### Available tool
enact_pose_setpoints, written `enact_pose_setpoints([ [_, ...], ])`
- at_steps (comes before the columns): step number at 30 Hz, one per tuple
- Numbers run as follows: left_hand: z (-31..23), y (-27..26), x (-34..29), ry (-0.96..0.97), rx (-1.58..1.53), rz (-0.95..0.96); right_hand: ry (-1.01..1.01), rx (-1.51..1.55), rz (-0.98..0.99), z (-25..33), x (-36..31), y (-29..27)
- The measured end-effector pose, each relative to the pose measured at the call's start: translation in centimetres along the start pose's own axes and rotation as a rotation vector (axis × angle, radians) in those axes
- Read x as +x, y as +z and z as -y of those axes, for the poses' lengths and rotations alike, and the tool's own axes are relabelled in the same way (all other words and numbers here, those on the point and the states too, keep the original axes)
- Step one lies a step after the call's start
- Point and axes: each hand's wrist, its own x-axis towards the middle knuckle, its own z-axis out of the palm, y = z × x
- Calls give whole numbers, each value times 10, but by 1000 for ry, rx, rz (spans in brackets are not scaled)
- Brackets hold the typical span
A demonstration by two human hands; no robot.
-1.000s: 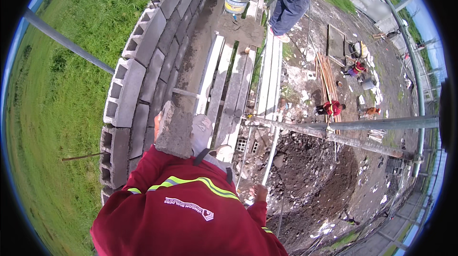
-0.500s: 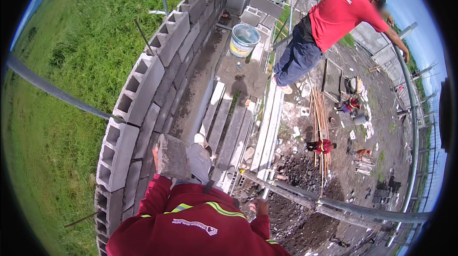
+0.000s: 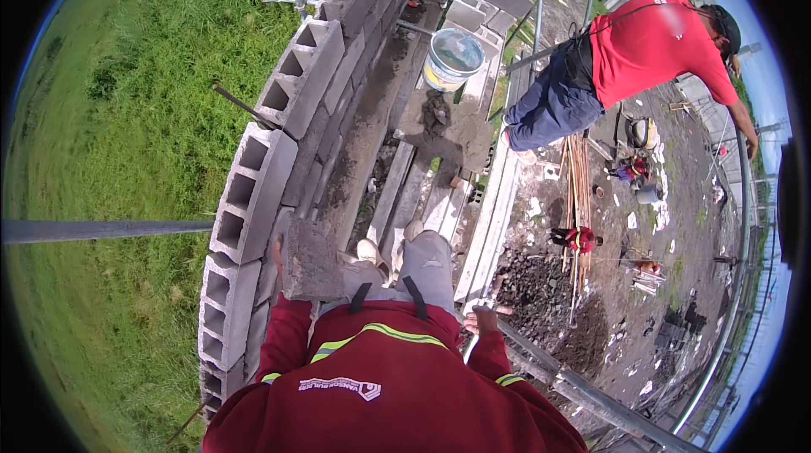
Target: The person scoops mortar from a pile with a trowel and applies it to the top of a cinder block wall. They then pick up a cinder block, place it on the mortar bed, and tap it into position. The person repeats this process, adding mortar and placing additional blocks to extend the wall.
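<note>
My left hand (image 3: 278, 257) grips a rectangular grey slab (image 3: 312, 260) by its left edge. The slab's face looks rough and mortar-crusted; I cannot tell whether it is a board or a block, and most of the fingers are behind it. Close on its left runs the hollow concrete block wall (image 3: 239, 187). My right hand (image 3: 485, 319) has its fingers spread, near the metal scaffold pipe (image 3: 566, 381), and holds nothing visible. Ahead of my feet, wet mortar (image 3: 439, 125) lies on the planks beside a bucket (image 3: 454, 60).
A co-worker in a red shirt (image 3: 655, 52) stands on the right-hand planks (image 3: 494, 208), one arm stretched out. Rebar (image 3: 243, 104) sticks out of the wall. A scaffold pipe (image 3: 110, 231) crosses at left. Far below on the right are people, gravel (image 3: 541, 284) and poles.
My view has shifted, and my body stands more upright in it. My right hand has moved up and forward, its fingers now spread. The slab stays in my left hand.
</note>
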Motion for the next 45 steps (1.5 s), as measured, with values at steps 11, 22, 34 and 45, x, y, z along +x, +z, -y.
enact_pose_setpoints([
  [11,30,-64,104,100,-6,-443,-88,289,78,337,259,162],
  [22,85,-125,262,-244,275,-897,-395,250,35,597,571,334],
  [34,69,-101,367,-329,456,-859,-195,631,130,629,563,316],
  [45,28,172,578,-328,135,-152,-174,298,547,705,133,222],
])
